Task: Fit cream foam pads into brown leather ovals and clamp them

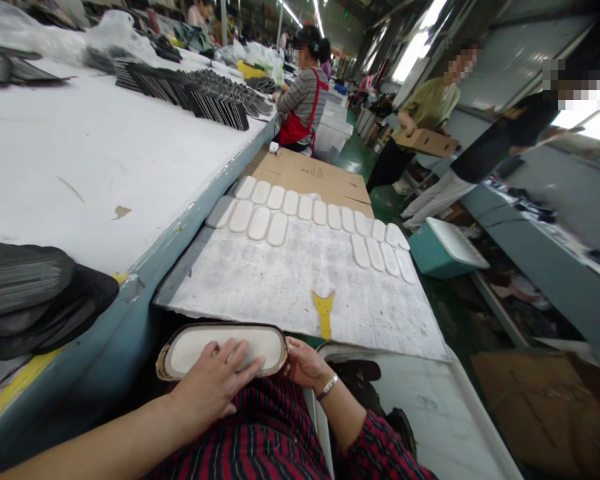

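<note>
A thick stack of oval pads (185,350) with a white top face and dark, brownish edges lies across my lap, below the board. My left hand (217,377) rests on it, fingers spread over the white face and thumb off the near side. My right hand (305,363), with a bracelet at its wrist, pinches the stack's right end between thumb and fingers. Ahead, rows of similar white ovals (277,229) lie on a whitish board (260,280). Nearer me on that board is a yellow Y-shaped piece (324,313).
A white-topped table (80,160) runs along the left, bearing dark stacked pieces (25,293) and a row of black pieces (200,97). Cardboard (310,173) lies beyond the board. A white bin (430,393) holding dark items stands at right. Several people are further off.
</note>
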### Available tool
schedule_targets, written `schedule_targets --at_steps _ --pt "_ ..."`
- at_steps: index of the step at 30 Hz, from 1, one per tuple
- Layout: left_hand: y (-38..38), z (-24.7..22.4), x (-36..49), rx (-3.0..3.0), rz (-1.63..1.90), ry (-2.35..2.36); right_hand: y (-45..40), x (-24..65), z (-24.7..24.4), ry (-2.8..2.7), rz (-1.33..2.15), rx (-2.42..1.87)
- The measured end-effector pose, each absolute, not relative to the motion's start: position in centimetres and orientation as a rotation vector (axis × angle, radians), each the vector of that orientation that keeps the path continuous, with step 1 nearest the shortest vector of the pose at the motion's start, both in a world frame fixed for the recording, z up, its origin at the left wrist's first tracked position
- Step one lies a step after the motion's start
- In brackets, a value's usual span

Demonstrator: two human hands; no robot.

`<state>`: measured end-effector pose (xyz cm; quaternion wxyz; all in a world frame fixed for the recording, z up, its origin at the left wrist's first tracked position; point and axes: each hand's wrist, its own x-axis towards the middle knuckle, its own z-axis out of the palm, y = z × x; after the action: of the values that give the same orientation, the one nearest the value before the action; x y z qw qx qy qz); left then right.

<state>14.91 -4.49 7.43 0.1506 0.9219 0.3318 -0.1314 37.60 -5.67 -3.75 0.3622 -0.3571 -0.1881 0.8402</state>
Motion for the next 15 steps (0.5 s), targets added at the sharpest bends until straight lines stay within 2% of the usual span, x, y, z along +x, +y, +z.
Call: schedule_targets --at_steps 9,15 --pt "-4.4 6.4 14.0 2.64 -0.316 0.943 -3.6 38.4 -2.8 -0.649 2.326 -1.066" --pt "-4.7 6.5 14.9 2.59 -0.282 1.002 -2.2 38.8 0.0 -0.876 2.267 -1.453"
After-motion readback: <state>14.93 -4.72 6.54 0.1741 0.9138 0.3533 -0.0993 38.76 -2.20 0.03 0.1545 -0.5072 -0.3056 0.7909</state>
